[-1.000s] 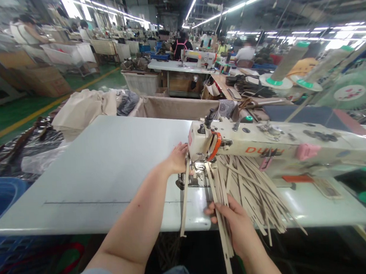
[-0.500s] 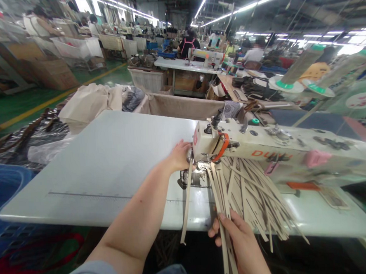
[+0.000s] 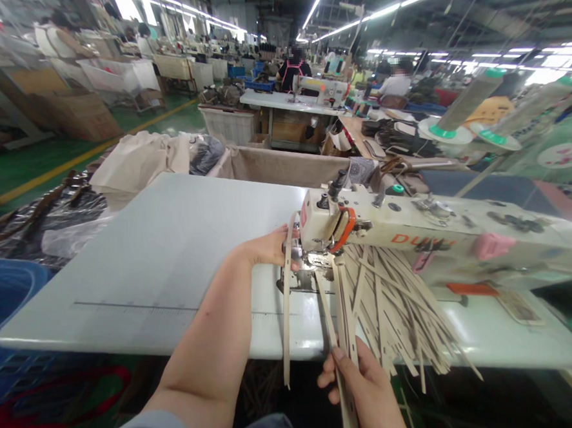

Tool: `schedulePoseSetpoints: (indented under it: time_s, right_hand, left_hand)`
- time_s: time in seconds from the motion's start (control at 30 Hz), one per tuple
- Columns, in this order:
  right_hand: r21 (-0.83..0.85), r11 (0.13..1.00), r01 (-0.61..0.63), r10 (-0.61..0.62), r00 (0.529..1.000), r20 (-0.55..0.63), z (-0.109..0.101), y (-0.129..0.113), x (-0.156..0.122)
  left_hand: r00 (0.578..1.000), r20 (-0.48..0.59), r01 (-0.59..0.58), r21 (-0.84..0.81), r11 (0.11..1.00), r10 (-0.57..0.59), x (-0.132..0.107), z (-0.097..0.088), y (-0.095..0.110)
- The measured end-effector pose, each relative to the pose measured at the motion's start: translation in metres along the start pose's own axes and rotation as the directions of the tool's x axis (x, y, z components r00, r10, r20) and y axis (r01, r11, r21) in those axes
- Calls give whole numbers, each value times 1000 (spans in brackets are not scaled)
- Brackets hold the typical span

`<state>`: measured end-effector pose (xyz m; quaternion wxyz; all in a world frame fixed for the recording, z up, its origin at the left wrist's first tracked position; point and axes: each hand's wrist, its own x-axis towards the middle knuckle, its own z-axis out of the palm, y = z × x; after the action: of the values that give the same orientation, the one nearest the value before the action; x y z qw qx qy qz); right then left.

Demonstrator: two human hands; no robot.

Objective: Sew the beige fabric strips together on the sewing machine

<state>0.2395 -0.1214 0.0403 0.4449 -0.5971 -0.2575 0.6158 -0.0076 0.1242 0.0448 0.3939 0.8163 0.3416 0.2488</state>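
1 strip [image 3: 286,317] nr L hand [image 3: 270,247]

Orange lettering "DU…" [image 3: 406,238] — on sewing machine [image 3: 460,211]

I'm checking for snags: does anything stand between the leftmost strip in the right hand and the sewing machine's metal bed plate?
Nothing visible does: the leftmost strip runs from the right hand onto the metal bed plate. Loose strips fan out to its right; the left hand is to its left.
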Motion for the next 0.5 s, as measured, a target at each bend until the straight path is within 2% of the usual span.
schedulePoseSetpoints:
  time_s: [0.1,0.27,0.37,0.5]
  right_hand:
    - [-7,999,51,-50,999,4,6,5,1]
    - [-42,993,111,-109,993,39,14,16,17]
    - [-73,989,131,-126,989,71,15,23,32]
    - [-100,985,138,-130,988,81,19,24,40]
  left_hand:
    - [1000,6,-21,26,999,21,0,2,-4]
    - [999,-21,31,141,989,-28,4,5,-12]
    - [990,-134,58,134,989,-40,12,12,-15]
    - [954,-290,104,84,991,-76,27,29,-12]
